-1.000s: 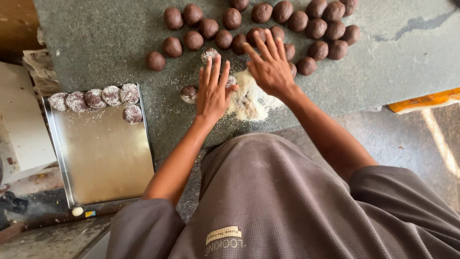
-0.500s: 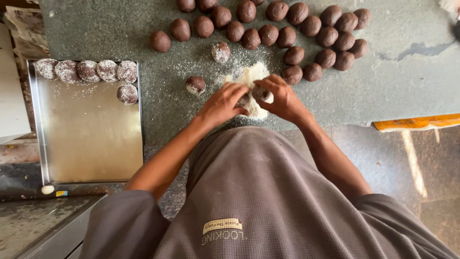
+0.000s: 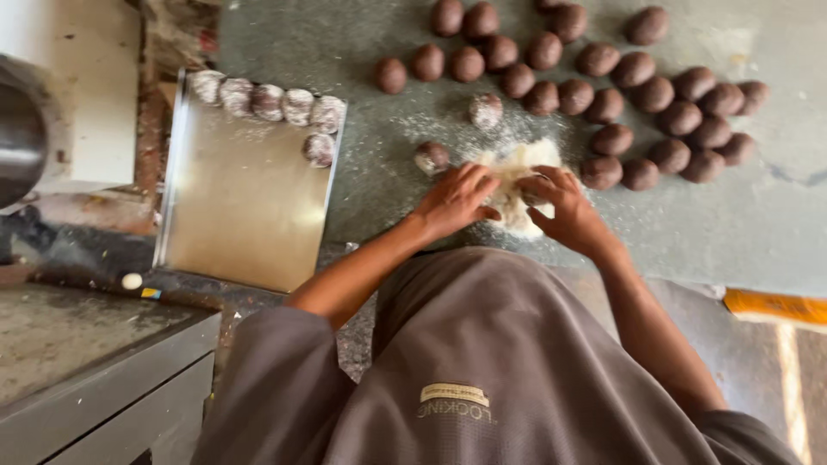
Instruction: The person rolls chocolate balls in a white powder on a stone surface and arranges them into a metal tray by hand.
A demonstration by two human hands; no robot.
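My left hand [image 3: 455, 200] lies with fingers spread on a small heap of white powder [image 3: 520, 164] on the grey stone counter [image 3: 379, 181]. My right hand [image 3: 567, 208] is curled at the heap's right side, its fingertips closed round a dark ball [image 3: 531, 196] that is mostly hidden. Several plain brown balls [image 3: 603, 103] lie in rows just beyond the heap. Two powder-dusted balls [image 3: 431, 158] sit on the counter to the left of and behind the heap.
A metal tray [image 3: 241, 215] lies to the left, with several white-coated balls [image 3: 267, 101] along its far edge. A grey metal cabinet top [image 3: 77, 344] is at the lower left, and an orange-yellow object [image 3: 775, 308] at the right.
One second ago both hands lay flat and open over the powder. They have since drawn together and curled in the heap, the right one closing round a ball. The view has shifted right.
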